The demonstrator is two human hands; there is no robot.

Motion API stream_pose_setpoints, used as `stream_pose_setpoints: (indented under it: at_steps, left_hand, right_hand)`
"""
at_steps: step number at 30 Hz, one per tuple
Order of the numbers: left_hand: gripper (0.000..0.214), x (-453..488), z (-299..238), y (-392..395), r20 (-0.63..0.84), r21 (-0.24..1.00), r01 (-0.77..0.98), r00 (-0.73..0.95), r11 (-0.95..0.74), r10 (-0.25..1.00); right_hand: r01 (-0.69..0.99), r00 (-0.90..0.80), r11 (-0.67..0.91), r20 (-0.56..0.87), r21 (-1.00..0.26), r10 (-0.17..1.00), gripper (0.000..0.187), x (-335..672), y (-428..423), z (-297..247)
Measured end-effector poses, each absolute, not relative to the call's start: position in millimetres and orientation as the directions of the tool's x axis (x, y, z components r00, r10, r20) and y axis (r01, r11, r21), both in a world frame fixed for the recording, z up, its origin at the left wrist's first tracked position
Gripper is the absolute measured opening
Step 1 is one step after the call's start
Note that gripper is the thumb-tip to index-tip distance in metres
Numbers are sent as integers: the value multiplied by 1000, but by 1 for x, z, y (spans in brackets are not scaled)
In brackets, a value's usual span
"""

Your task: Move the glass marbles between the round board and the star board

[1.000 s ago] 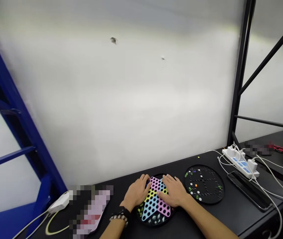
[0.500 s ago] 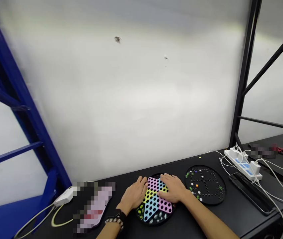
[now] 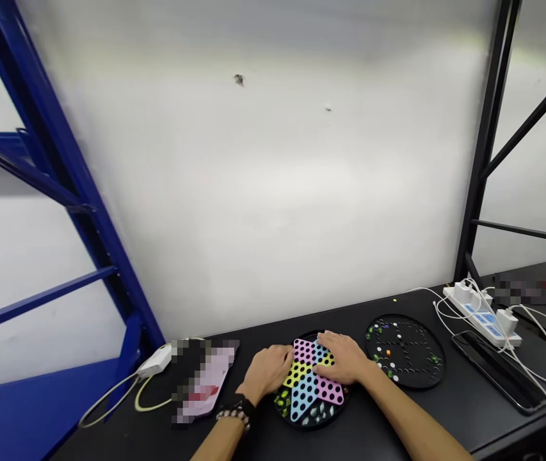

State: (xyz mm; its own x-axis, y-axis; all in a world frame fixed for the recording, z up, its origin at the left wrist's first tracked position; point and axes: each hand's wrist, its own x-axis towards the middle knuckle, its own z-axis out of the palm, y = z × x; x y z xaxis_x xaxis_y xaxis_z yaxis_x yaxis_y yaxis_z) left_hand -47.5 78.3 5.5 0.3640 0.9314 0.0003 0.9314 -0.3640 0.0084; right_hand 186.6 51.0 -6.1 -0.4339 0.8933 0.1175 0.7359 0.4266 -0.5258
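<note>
A star-shaped Chinese checkers board (image 3: 305, 390), pink, blue and yellow with black holes, lies over a round black tray (image 3: 312, 427). Green and clear glass-like pieces show in the tray around the star's lower points. My left hand (image 3: 267, 370) rests at the star's left edge, fingers close together and slightly bent, fingertips touching the board. On the upper right part lies my right hand (image 3: 342, 357), palm down with thumb and fingers apart. The hands cover parts of the star's sides.
To the right sits a round black game board (image 3: 414, 370) with small white, green and orange pieces. Beyond it are a black phone (image 3: 498, 371) and a white power strip (image 3: 486, 317) with cables. A white adapter (image 3: 155, 362) and a pinkish, partly blurred flat item (image 3: 212, 384) lie left.
The view has shifted slightly, so everything appears farther right. My left hand's fingers look closer together at the star's edge. The right hand stays on the board.
</note>
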Motion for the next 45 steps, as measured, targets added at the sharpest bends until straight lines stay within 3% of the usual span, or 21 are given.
stream_pose_setpoints:
  at_steps: [7, 22, 45]
  left_hand:
    - [42, -49, 8, 77, -43, -81, 891, 445, -447, 895]
    - [44, -46, 10, 70, -48, -128, 883, 450, -452, 892]
    - [35, -51, 12, 66, -51, -119, 879, 458, -461, 887]
  right_hand:
    - [732, -439, 422, 103, -535, 892, 72, 188, 51, -5]
    - [732, -435, 416, 100, -540, 895, 70, 188, 50, -5]
    - [711, -443, 431, 123, -555, 888, 70, 188, 45, -6]
